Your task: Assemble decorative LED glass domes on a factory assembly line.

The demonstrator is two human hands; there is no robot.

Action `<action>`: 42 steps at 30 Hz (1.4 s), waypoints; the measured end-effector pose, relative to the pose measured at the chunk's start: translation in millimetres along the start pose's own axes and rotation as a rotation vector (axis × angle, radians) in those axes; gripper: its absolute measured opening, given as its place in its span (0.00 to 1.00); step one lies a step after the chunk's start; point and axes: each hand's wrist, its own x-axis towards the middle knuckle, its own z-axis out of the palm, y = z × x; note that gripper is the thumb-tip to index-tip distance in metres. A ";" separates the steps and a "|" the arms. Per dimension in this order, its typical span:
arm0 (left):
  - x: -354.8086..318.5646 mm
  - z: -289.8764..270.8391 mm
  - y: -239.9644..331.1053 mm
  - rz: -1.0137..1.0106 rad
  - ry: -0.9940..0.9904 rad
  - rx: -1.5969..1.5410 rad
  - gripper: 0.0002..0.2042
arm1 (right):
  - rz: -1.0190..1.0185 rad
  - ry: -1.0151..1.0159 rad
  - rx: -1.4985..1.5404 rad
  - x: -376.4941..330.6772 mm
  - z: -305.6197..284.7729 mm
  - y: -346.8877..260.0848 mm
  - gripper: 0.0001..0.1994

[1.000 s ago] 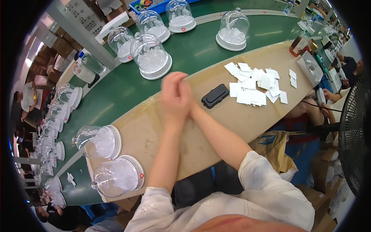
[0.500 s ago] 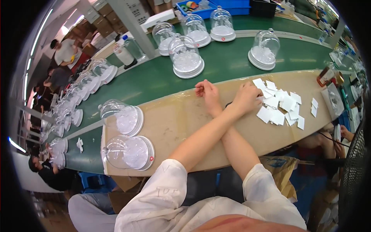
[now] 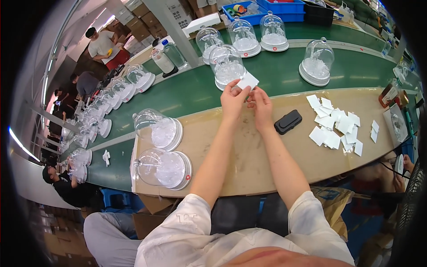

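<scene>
A thin white square piece [image 3: 248,81] is pinched between the thumb and fingers of my left hand [image 3: 232,100], above the green bench. My right hand [image 3: 261,106] is close beside it, fingers curled and drawn together at the piece's lower corner; whether they hold anything is hidden. Just beyond the piece stands a clear dome [image 3: 226,62] on a round white base, partly covered by it. To the right on the brown board, a loose pile of similar white squares [image 3: 331,121] lies scattered. A black oblong case [image 3: 288,121] rests between my right hand and the pile.
Two clear domes [image 3: 162,168] lie tipped over on the board's left end. More domes [image 3: 317,62] stand on the green bench [image 3: 178,91], with a row at far left. Bottles [image 3: 175,54], blue bins [image 3: 284,11] and several people are farther off.
My arms were crossed, with my left hand at the pile; now they are uncrossed. My left hand has brought a white square leftward and up, and my right hand has moved beside it.
</scene>
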 end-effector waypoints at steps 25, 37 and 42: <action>116.6 -47.9 -26.9 0.409 0.318 0.727 0.60 | -0.022 -0.057 -0.240 1.7 -4.0 12.6 0.12; 82.5 -35.5 109.6 0.069 -0.251 -0.534 0.38 | -0.224 0.024 -0.306 -6.1 2.6 -23.2 0.12; 38.8 -46.0 163.2 -0.158 -0.622 -0.969 0.46 | -0.517 -0.018 -0.108 -14.4 69.3 -106.0 0.10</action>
